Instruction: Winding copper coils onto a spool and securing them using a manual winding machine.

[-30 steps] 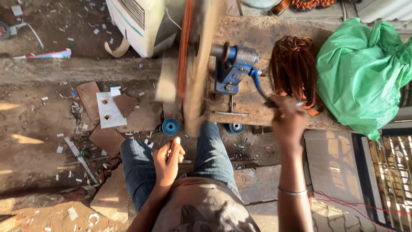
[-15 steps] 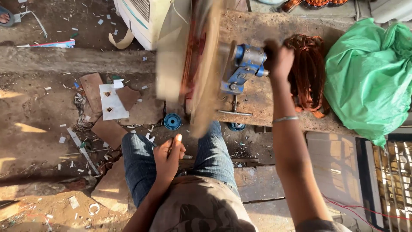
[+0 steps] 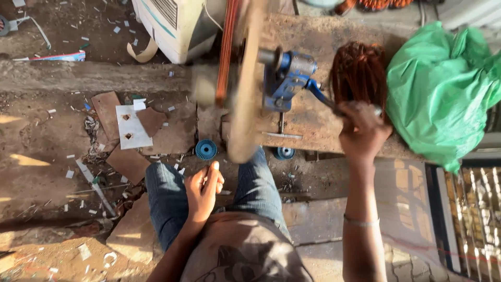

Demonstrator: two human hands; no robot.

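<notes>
Crank handle (image 3: 324, 99) of our blue winder (image 3: 286, 83) slants from the machine body down toward our right hand (image 3: 361, 130), whose fingers are clamped round its end. The winder sits on the worn bench (image 3: 313, 42); its spinning wheel (image 3: 245, 78) and copper wire are blurred. Our left hand (image 3: 203, 188) hovers over our knees, fingers together; whether it pinches wire, we cannot tell.

Dirt floor (image 3: 47, 172) littered with scraps, low sun patches; worn wooden bench (image 3: 323, 47), white cooler (image 3: 177, 26) behind, paving slabs (image 3: 407, 198) right
</notes>
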